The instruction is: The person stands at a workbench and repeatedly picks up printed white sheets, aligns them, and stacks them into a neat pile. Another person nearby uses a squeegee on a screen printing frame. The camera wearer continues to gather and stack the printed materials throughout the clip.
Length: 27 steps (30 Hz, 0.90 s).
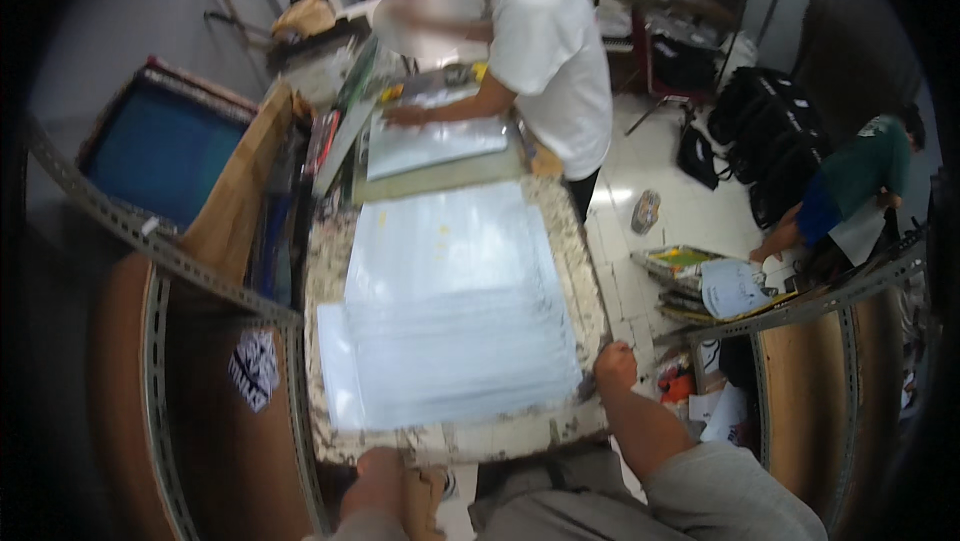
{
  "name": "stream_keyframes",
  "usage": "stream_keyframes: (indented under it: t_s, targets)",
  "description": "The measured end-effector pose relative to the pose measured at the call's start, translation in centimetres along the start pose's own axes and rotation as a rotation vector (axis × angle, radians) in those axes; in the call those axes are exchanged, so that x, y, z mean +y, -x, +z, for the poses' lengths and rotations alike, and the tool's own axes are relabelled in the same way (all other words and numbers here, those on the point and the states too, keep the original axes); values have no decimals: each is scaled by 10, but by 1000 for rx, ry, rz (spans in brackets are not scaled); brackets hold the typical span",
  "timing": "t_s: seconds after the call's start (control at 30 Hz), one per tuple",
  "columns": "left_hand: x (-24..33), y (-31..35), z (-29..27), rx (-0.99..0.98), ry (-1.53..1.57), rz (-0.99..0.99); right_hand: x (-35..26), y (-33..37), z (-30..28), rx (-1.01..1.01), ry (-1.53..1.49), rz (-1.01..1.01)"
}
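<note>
A wide stack of pale bluish-white sheets (450,341) covers most of the near part of the worn, paint-spattered table (575,251). The sheets overlap in uneven layers, and a few small yellow marks show on the upper ones. At the near left edge of the table is my left hand (380,465), blurred, its fingers not readable. My right hand (616,367) rests by the right edge, close to the stack's lower right corner. Its fingers are curled in, and whatever may be inside them is hidden.
Across the table a person in a white shirt (555,41) reaches over a sheet on a board (430,146). A blue-meshed frame (165,146) leans at left. Metal shelf posts (160,391) flank me. At right another person (865,176) bends near stacked frames (690,281) and black bags (765,131).
</note>
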State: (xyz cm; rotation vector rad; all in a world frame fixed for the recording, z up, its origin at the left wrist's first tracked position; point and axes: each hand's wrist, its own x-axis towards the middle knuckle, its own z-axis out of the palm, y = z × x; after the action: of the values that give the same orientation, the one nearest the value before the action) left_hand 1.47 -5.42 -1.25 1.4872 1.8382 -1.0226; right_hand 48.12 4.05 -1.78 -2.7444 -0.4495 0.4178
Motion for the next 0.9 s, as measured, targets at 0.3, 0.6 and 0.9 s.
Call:
stream_keyframes:
  t_s: [0.3, 0.6, 0.9]
  targets:
    - [12, 8, -27, -30, -28, -54, -7, 4, -12, -8, 31, 124]
    - [19, -7, -35, -275, -112, -183, -5, -3, -8, -46, 65, 134]
    - [15, -1, -29, -125, -66, -126, -11, 4, -16, -48, 44, 143]
